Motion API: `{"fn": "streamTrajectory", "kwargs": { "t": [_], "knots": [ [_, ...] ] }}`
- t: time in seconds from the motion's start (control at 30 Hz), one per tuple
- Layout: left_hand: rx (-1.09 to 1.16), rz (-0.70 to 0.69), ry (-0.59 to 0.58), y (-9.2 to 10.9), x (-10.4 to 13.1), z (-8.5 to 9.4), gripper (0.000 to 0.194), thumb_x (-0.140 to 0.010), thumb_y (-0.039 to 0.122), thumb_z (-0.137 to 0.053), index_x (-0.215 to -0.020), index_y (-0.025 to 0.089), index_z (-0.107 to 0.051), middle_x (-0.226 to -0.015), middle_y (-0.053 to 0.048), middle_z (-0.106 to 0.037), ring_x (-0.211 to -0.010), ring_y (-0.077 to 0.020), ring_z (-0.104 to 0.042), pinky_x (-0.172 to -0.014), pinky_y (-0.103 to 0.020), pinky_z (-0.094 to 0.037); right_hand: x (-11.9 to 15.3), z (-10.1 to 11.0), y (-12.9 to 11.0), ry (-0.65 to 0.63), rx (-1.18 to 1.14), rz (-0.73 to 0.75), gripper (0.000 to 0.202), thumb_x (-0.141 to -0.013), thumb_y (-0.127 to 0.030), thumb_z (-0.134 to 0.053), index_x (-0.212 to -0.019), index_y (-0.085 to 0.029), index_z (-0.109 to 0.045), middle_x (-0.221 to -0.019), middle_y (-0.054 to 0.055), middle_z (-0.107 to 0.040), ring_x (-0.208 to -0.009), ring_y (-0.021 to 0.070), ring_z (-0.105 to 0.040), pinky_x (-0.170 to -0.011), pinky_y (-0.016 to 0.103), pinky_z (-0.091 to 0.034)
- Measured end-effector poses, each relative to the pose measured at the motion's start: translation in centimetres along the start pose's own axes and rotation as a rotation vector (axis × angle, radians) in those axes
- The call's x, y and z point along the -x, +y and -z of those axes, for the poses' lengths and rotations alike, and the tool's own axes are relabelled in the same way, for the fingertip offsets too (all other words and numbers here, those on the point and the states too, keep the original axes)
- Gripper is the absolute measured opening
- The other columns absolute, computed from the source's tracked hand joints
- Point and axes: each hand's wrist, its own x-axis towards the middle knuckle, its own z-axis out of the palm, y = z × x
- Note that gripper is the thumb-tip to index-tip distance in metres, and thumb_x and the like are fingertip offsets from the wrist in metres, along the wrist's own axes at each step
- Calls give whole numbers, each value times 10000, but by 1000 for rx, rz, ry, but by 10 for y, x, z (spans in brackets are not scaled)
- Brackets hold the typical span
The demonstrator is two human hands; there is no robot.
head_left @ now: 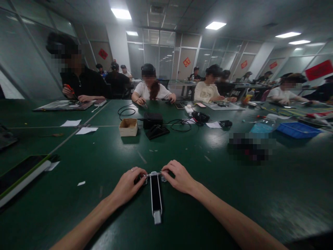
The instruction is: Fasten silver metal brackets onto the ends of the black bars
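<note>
A long, narrow device (156, 194) with a white frame and a black middle lies on the green table in front of me. A pale block (157, 217) sticks out of its near end. Across its far end runs a thin, clear or silvery crosspiece (153, 174). My left hand (131, 183) wears a ring and pinches the left end of this crosspiece between thumb and fingers. At the opposite end, my right hand (179, 177) is closed in a similar pinch. Small clear parts show under both sets of fingertips; their exact shape is too small to make out.
Beyond my hands stand a cardboard box (128, 127), a black box-like device (153, 120) and cables. A blue tray (299, 130) and a clear bottle (265, 124) are at right. A green-edged panel (23, 173) lies at left. Several people sit across the table (117, 152).
</note>
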Motion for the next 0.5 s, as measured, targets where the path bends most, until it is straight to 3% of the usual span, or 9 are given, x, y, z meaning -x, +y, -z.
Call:
{"fn": "streamTrajectory", "kwargs": {
  "t": [0.23, 0.5],
  "knots": [
    [-15, 17, 10, 1, 0, 1, 203, -888, 288, -459, -940, 183, -624, -820, -33, -620, -716, -174, -567, -669, -278, -443, -2, 2, 2, 29, 74, -7, 188, -926, -243, -478, -955, -166, -647, -904, 57, -617, -846, 166, -538, -747, 309, -439],
    [-8, 66, -1, 6, 1, 2, 180, -874, 268, -477, -896, 170, -626, -773, -26, -610, -691, -166, -557, -652, -275, -426, 0, 24, 46, 157, 331, -97, 198, -893, -189, -475, -1018, -147, -623, -975, 98, -606, -912, 220, -534, -796, 366, -440]
  ]
}}
